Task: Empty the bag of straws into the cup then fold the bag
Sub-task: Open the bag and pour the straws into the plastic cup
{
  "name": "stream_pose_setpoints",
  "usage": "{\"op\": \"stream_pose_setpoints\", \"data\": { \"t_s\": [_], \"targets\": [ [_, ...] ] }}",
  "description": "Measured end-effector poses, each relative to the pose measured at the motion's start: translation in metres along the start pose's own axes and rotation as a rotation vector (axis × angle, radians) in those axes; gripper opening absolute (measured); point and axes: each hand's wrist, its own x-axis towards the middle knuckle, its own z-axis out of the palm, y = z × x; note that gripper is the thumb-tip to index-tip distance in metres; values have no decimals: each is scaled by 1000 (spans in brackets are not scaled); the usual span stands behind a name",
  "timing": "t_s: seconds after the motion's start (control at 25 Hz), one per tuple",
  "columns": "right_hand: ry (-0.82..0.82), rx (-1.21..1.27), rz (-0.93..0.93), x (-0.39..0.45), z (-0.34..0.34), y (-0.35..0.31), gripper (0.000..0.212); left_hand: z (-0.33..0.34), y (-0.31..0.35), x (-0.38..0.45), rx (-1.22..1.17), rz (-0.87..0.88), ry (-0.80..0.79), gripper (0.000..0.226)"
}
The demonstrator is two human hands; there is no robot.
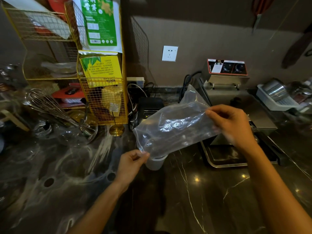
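Note:
A clear plastic bag [172,129] is stretched slantwise above the dark marble counter, its lower left end hanging over a white cup [154,163]. Dark straws show faintly through the plastic. My left hand [131,163] pinches the bag's lower left corner right beside the cup's rim. My right hand [231,124] grips the bag's upper right part, raised higher than the left. Most of the cup's mouth is hidden behind the bag, so I cannot see inside it.
A yellow wire rack [103,98] with packets stands at the back left, with a glass bowl and whisk [50,105] in front of it. A steel fryer [226,81] and metal tray [224,157] sit at the right. Cables and a power strip [135,81] lie behind the bag.

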Motion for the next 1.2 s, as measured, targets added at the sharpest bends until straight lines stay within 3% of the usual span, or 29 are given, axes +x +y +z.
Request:
{"op": "stream_pose_setpoints", "data": {
  "t_s": [0.28, 0.84, 1.08, 1.2],
  "targets": [
    [-21, -127, -98, 13, 7, -39, 11, 5, -1, 5, 19, -77, -23, 22],
    [20, -416, -482, 15, -2, -108, 23, 12, 13, -8, -151, 25, -114, 20],
    [7, -458, -469, 19, -3, -103, 16, 10, 14, -3, -211, 32, -67, 17],
    [84, -394, -505, 15, -10, -108, 16, 10, 18, -2, -246, 52, -72, 17]
  ]
}}
